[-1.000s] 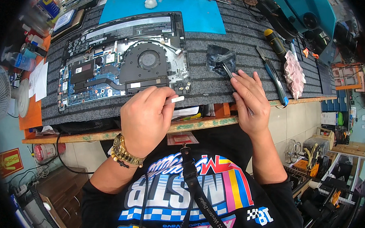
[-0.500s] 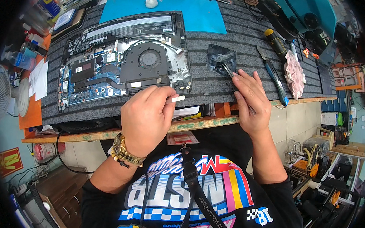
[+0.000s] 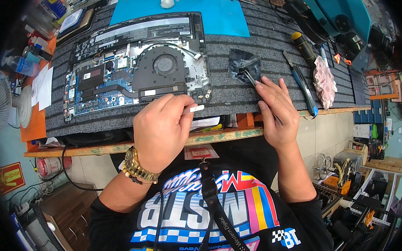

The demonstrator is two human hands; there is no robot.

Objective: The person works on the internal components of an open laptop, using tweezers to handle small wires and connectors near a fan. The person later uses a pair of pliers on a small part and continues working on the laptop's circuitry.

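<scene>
My left hand (image 3: 160, 127) is closed in a pinch on a small white strip (image 3: 196, 108), just off the near edge of an opened laptop (image 3: 115, 78). The laptop lies with its inside up, showing the fan (image 3: 164, 65), the blue circuit board and a long black battery (image 3: 141, 34). To the right, my right hand (image 3: 277, 111) grips metal tweezers (image 3: 252, 77) between thumb and fingers. Their tips point down at a crumpled dark plastic pouch (image 3: 236, 58) on the mat; whether they pinch anything in it I cannot tell.
Right of my right hand lie a blue utility knife (image 3: 303, 89), a yellow-and-black screwdriver (image 3: 301, 45) and a crumpled pinkish cloth (image 3: 323, 83). A teal microscope (image 3: 327, 7) stands at the back right. A white cotton ball (image 3: 167, 2) sits on a blue mat (image 3: 212, 14).
</scene>
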